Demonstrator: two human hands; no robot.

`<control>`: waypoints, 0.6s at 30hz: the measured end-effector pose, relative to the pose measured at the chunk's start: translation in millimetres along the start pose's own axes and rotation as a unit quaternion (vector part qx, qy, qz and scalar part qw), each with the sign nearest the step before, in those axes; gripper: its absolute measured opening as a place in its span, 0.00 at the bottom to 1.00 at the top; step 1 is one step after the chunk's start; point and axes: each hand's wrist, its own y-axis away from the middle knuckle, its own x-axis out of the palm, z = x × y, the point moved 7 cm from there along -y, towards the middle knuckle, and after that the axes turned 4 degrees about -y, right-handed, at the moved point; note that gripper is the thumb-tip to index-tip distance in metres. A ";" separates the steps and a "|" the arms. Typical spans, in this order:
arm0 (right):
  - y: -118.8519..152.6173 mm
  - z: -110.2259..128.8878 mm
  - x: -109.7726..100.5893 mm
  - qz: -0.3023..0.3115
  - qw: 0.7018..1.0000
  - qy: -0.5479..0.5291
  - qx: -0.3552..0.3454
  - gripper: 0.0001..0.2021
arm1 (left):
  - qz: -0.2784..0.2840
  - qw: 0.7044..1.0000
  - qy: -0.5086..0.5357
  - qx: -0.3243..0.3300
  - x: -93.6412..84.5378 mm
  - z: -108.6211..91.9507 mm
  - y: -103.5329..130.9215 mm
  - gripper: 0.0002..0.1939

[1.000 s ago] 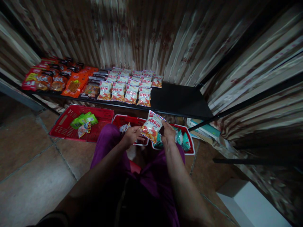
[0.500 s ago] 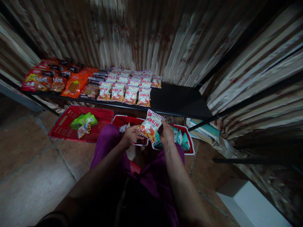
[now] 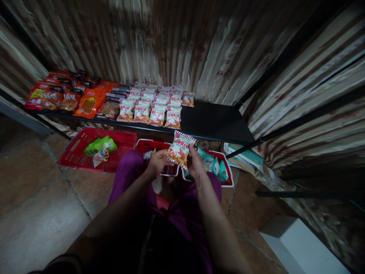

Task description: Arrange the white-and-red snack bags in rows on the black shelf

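Between both hands I hold a snack bag [image 3: 180, 148], white and orange with a striped top edge and red lettering. My left hand [image 3: 158, 163] grips its lower left side, fingers under it. At the right edge, my right hand [image 3: 196, 161] is closed round the bag. Just beyond, rows of matching snack bags [image 3: 157, 114] stand on the black shelf [image 3: 216, 120]. Below my hands are a red basket [image 3: 145, 144], with a striped bag partly showing, and a white-rimmed red basket [image 3: 230, 179] holding green bags [image 3: 211, 164].
Orange packets [image 3: 89, 102] and dark-and-red packets [image 3: 61, 97] fill the shelf's left end. A red basket [image 3: 68, 156] at left holds green packets [image 3: 101, 145] and a small colourful packet [image 3: 100, 157]. A black frame bar [image 3: 262, 140] slopes across at right. A white box [image 3: 302, 243] sits on the floor.
The snack bag has turned slightly more upright and shifted a little left. My right hand has moved slightly left and down along its edge. The shelf rows look the same.
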 end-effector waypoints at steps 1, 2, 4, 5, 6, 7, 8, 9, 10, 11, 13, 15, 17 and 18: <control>2.6 -2.6 3.7 0.010 1.000 -0.011 0.022 0.17 | 0.000 1.000 -0.001 0.003 0.2 -0.6 0.1 0.11; 5.4 -4.1 7.4 0.018 0.999 -0.021 0.039 0.16 | -0.002 1.000 -0.004 0.006 0.1 -1.1 0.2 0.11; 11.0 -3.5 14.0 0.032 0.998 -0.034 0.048 0.16 | -0.011 1.000 -0.014 0.014 -0.9 -2.2 0.6 0.11; 13.5 -2.3 17.2 0.040 0.997 -0.035 0.047 0.15 | -0.016 1.000 -0.020 0.019 -1.6 -2.8 0.7 0.11; 15.7 -1.2 20.0 0.049 0.997 -0.034 0.044 0.15 | -0.019 0.999 -0.026 0.024 -2.2 -3.2 0.8 0.11; 17.5 -0.3 22.2 0.055 0.997 -0.031 0.040 0.15 | -0.020 0.999 -0.032 0.029 -2.5 -3.4 0.7 0.11; 18.7 0.5 23.5 0.057 0.997 -0.029 0.036 0.15 | -0.016 0.999 -0.038 0.035 -2.3 -3.1 0.4 0.11; 19.3 1.1 24.0 0.054 0.998 -0.027 0.031 0.16 | -0.009 0.998 -0.046 0.039 -1.7 -2.5 -0.1 0.11; 19.4 1.5 23.9 0.049 0.998 -0.025 0.026 0.16 | -0.001 0.997 -0.057 0.042 -1.1 -1.5 -0.8 0.12; 19.1 1.7 23.6 0.042 0.999 -0.024 0.021 0.16 | 0.008 0.996 -0.073 0.044 -0.4 -0.2 -1.5 0.13; 17.7 1.6 22.6 0.027 0.999 -0.023 0.014 0.17 | 0.010 0.990 -0.132 0.047 -1.0 1.6 -2.4 0.16; 16.2 1.0 21.6 0.010 1.000 -0.021 0.010 0.17 | -0.013 0.968 -0.233 0.089 -3.4 -4.4 -0.3 0.19; 15.7 0.7 21.5 0.001 1.000 -0.017 0.006 0.17 | -0.055 0.915 -0.353 0.186 -3.1 -20.7 8.3 0.21; 16.0 0.7 22.1 0.000 1.000 -0.015 0.003 0.17 | -0.073 0.877 -0.409 0.243 -0.2 -29.8 15.3 0.22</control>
